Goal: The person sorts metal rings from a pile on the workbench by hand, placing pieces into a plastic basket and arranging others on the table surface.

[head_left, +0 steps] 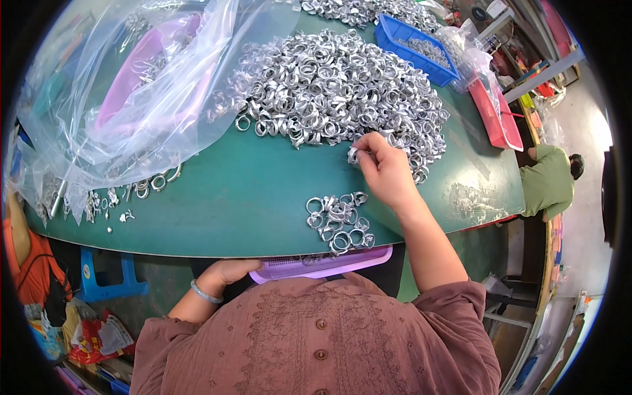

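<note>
At the near edge of a large heap of silver metal rings point(336, 85), my right hand point(387, 168) pinches a ring point(353, 155) between thumb and fingers. A small group of rings point(339, 220) lies apart from the heap, close to the table's near edge. Below that edge, a purple plastic basket point(322, 266) sits at my lap with a few rings showing in it. My left hand point(234, 270) holds the basket's left end; its fingertips are partly hidden at the rim.
Clear plastic sheeting point(178, 99) drapes over a pink basin point(112, 99) on the green table point(224, 204). Loose small metal pieces point(125, 197) lie at left. Beyond the heap are a blue basket point(421, 62) and a red tray point(494, 115). People sit at the left and far right.
</note>
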`<state>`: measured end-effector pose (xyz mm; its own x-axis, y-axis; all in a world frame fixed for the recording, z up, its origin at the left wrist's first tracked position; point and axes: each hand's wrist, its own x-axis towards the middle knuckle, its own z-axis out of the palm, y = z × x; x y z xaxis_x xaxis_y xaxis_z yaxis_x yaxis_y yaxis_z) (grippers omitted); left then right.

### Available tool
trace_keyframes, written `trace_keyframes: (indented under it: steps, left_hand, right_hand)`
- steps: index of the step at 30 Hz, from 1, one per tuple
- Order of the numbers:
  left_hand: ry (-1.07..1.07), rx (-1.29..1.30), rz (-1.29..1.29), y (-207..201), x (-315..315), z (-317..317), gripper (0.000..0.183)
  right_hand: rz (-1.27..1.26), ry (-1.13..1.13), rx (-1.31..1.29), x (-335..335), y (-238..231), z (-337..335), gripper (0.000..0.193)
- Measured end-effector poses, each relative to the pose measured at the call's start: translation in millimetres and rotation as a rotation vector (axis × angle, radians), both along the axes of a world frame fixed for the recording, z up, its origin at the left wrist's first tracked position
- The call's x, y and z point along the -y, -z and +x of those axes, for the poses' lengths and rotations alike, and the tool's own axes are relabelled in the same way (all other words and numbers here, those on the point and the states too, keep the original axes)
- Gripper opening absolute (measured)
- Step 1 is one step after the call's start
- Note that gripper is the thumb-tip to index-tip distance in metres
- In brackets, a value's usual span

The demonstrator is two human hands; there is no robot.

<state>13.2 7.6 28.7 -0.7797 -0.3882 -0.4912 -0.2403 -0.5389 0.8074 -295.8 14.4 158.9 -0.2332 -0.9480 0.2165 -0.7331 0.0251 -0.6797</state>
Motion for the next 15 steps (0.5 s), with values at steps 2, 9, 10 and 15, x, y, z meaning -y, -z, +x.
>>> trace_keyframes:
  steps: [2,9,10,15]
  left_hand:
    - [0.029,0.005,-0.041,4,1,2,0.030]
    - [-0.034,-0.105,-0.020,22,-3,8,0.032]
    - [-0.015,-0.076,-0.041,20,-2,7,0.032]
    - [0.037,-0.031,-0.053,12,1,3,0.030]
  right_hand:
    - [-0.048,-0.062,-0.124,-2,-4,7,0.009]
    - [0.277,-0.395,0.029,-7,-34,6,0.009]
    - [0.302,-0.378,0.154,-4,-36,5,0.011]
    - [-0.139,-0.075,-0.273,22,-10,3,0.025]
